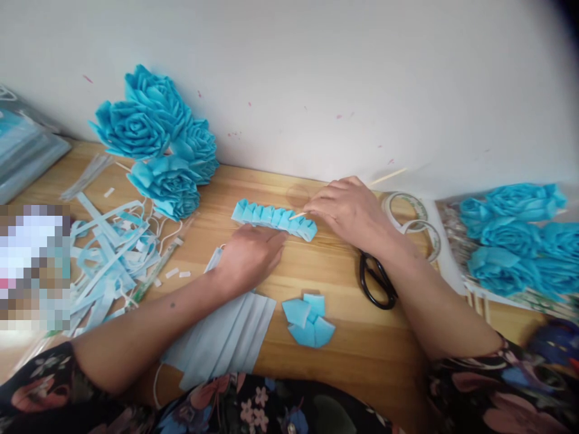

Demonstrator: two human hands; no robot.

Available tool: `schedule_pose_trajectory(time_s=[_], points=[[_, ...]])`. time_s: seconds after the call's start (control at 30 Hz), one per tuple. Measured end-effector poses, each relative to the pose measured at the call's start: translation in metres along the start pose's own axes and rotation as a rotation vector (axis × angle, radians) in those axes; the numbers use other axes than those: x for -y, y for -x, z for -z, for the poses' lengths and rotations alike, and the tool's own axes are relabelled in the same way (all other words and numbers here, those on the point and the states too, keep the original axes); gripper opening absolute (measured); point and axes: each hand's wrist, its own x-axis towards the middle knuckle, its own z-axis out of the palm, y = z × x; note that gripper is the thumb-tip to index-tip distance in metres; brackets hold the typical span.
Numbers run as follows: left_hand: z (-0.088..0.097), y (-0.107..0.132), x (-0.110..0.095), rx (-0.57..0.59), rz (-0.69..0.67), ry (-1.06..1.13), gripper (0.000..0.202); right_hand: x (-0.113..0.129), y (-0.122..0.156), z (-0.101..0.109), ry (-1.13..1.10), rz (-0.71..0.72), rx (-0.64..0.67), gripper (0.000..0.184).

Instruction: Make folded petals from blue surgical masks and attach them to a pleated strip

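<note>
A row of folded light-blue pieces forms a pleated strip [256, 212] on the wooden table. My left hand [251, 256] is closed at its lower edge, fingers pressed together against it; the fingertips are partly hidden. Between the fingers of my right hand [346, 208] is a thin wooden skewer [389, 176], its tip lying over the strip's right part. Nearer to me lie several loose folded blue pieces [312, 331]. Pleated face masks [235, 331] are spread below my left forearm.
Blue fabric roses [156, 144] stand at the back left by the wall, and more roses [511, 235] lie at the right. Tape rolls [436, 238] and black-handled scissors [364, 283] sit near my right forearm. Mask scraps [111, 253] pile up at left, beside a plastic bag [31, 150].
</note>
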Motion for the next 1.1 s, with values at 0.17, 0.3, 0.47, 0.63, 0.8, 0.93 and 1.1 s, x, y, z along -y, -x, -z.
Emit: schedule_pose_trajectory(time_s=[0.17,0.3,0.47,0.63,0.8,0.93,1.1], points=[[-0.0010,0.0009,-0.0002,-0.003,0.005,-0.004,0.020,0.0022,-0.0001,-0.0002,0.008,0.002,0.021,0.028],[0.0003,0.0009,-0.0005,-0.012,0.001,0.005,0.019,0.0035,-0.0006,0.0003,0.024,0.001,0.030,0.025],[-0.0009,0.0006,-0.0016,-0.089,0.009,-0.068,0.020,0.0035,0.0000,-0.0011,0.027,-0.001,0.020,0.026],[-0.0025,0.0010,-0.0019,-0.128,0.004,-0.081,0.023,0.0029,0.0009,-0.0031,0.026,0.007,0.012,0.023],[-0.0021,0.0015,-0.0006,-0.045,0.010,-0.041,0.022,0.0036,0.0003,-0.0038,0.035,0.015,0.011,0.022],[-0.0022,0.0008,-0.0007,-0.006,0.019,-0.061,0.020,0.0027,0.0004,-0.0029,0.013,0.010,0.006,0.023],[-0.0020,0.0004,-0.0015,0.004,0.027,-0.083,0.019,-0.0008,0.0012,0.0016,0.009,-0.029,-0.031,0.024]])
